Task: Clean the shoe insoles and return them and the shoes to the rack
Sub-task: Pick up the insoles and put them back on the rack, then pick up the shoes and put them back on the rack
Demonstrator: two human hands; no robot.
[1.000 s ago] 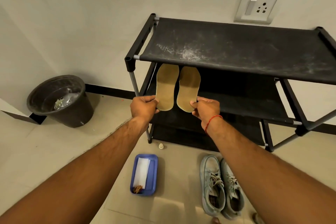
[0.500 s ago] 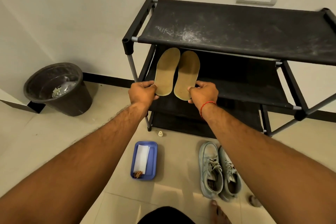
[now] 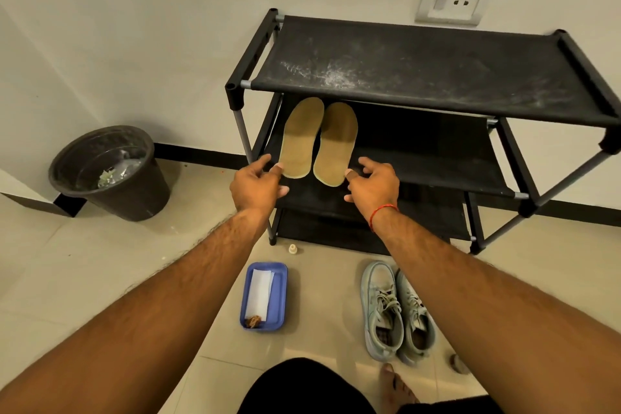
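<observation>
Insoles (image 3: 299, 141) lie just beyond 2 hands (image 3: 257, 186).

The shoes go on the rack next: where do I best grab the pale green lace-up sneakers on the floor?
Probably by the heel collars, reaching down from the near side. The pale green lace-up sneakers stand upright and side by side, toes toward the black metal-and-fabric shoe rack, heel openings up and nearest you, so both can be hooked at once.

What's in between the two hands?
In the head view, the heel ends of the two insoles, on the rack's middle shelf, sit between the left hand and right hand.
</observation>
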